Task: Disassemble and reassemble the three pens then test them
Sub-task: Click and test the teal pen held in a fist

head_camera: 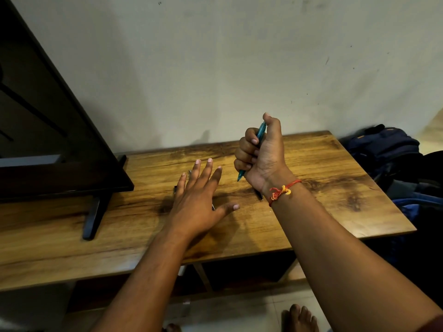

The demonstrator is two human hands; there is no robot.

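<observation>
Pale, scuffed wall (239,56) backs a wooden surface (323,188) with dark grain streaks, seen from above by someone standing at its near edge. On the far left stands a dark screen (48,140) on a black foot (92,219); off the right end lies a heap of blue bags (386,149).

The right hand (261,154) is raised above the middle of the surface, fingers curled into a fist around a teal pen (260,131). That pen stands nearly upright in the fist — its top end sits under the thumb, and its pointed tip (240,176) sticks out below the little finger, aimed down at the wood without touching it. A red and yellow thread (281,190) is tied round the wrist.

The left hand (199,197) is spread flat, palm down, fingers apart, low over the surface just left of the fist; whether it touches the wood cannot be told. It holds nothing. Dark bits of a second pen (213,207) peep out from under it, between thumb and forefinger and by the little finger. A third dark pen (259,195) lies on the wood just beneath the right wrist, mostly hidden.

Bare toes (300,317) show on the tiled floor (227,312) at the near edge.
</observation>
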